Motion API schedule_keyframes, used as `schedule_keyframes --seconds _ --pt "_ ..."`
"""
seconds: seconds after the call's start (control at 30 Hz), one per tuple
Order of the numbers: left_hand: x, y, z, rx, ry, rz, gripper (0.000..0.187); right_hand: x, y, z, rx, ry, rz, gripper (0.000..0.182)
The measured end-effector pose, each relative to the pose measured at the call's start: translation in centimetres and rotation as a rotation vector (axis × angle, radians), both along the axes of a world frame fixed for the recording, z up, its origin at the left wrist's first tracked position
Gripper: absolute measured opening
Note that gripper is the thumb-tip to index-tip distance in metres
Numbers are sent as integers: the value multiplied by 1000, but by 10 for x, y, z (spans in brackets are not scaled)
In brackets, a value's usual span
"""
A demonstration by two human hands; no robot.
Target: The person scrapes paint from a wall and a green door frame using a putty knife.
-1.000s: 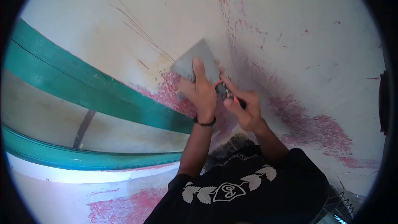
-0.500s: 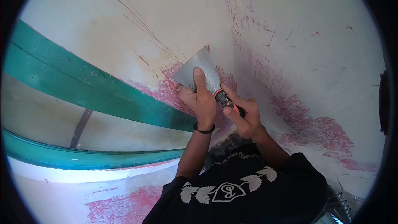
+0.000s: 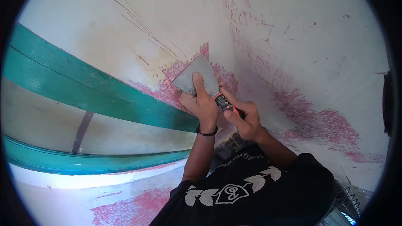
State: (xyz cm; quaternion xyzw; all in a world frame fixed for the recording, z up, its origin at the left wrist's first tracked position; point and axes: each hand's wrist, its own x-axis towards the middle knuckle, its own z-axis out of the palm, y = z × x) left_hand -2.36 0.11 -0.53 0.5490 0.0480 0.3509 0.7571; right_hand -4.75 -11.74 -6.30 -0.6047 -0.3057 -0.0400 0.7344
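Note:
A scraper with a wide metal blade [image 3: 203, 68] and a black and red handle lies against the pale wall [image 3: 184, 8], over a patch of reddish scraped surface [image 3: 226, 77]. My left hand [image 3: 202, 104], with a dark beaded bracelet at the wrist, grips the lower part of the blade, its thumb flat on the metal. My right hand [image 3: 247, 119] is closed around the handle, thumb and forefinger along it. The blade's front corner points up the wall, just below a narrow red scraped strip.
A green painted frame [image 3: 96, 88] runs from the left to beside my left wrist, with a second green band [image 3: 96, 162] below. On the right, the adjoining wall [image 3: 335, 71] carries more red scraped patches. A wire rack [image 3: 347, 201] stands at the lower right.
The blade has moved slightly down and left with both hands, and more red surface shows above its tip. The camera view has shifted a little.

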Motion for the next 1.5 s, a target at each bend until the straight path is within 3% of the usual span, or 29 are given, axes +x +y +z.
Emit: schedule_keyframes --seconds 0.17,0.37,0.5,0.7,0.83,0.93,1.07,1.37,1.5 --pt "19 2 23 55 -30 -52 36 12 -2 30 -28 30 -12 55" --pt "-1 7 -16 29 6 -39 37 5 5 -5 -5 -121 -64 56" --pt "8 3 8 5 -38 -28 36 1 -6 19 -83 -3 -2 56" --pt "-6 3 -12 -58 6 -22 37 -1 -6 9 -62 -64 -27 55" --pt "2 5 1 -26 8 -31 38 5 5 5 -15 -134 -68 56" --pt "13 3 23 39 -42 -33 38 8 -1 29 -40 10 1 56" --pt "1 5 7 -10 -7 -22 37 2 3 9 -7 -67 -31 57" --pt "-4 3 4 -64 27 -25 32 -2 -5 25 -72 -59 -23 55" --pt "-5 4 -7 -42 -13 -13 34 4 3 0 -6 -160 -61 55"
